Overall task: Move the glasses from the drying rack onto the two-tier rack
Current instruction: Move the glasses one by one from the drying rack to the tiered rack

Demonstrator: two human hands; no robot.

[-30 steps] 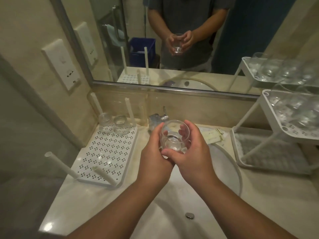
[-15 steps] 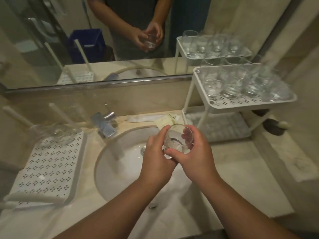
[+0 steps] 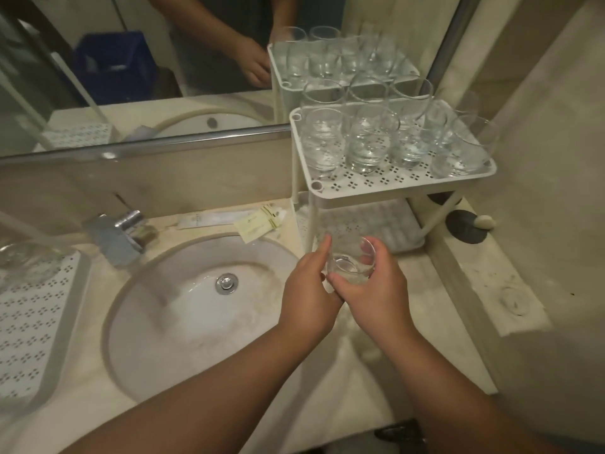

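We held one glass (image 3: 350,265) in both hands above the table (image 3: 425,322), at about 3 o'clock from the sink (image 3: 196,309) and directly in front of the two-tier rack (image 3: 393,188). The left hand (image 3: 307,296) gripped the glass from its 9 o'clock side, with the fingers (image 3: 324,249) curled up along the wall. The right hand (image 3: 376,290) gripped it from the 3 o'clock side, with its fingers wrapped round the far wall and the thumb pressed across the near side. The glass was tilted, its mouth turned toward us.

The upper tier of the rack carried a group of upright glasses (image 3: 370,145) set close together, filling most of the tray apart from a bare strip along its near edge. The lower tier (image 3: 376,224) sat on the table beneath it; we could not tell what it held. The held glass was near the rack's front left leg (image 3: 311,221) but touched no part of the rack.

The drying rack (image 3: 36,326) lay at 9 o'clock, at the left edge of the view, with at least one glass (image 3: 29,260) remaining at its far end. A tap (image 3: 118,231) stood at 11 o'clock from the sink, and small paper packets (image 3: 258,224) lay on the table behind the sink. A mirror (image 3: 131,60) ran along the wall at 12 o'clock.
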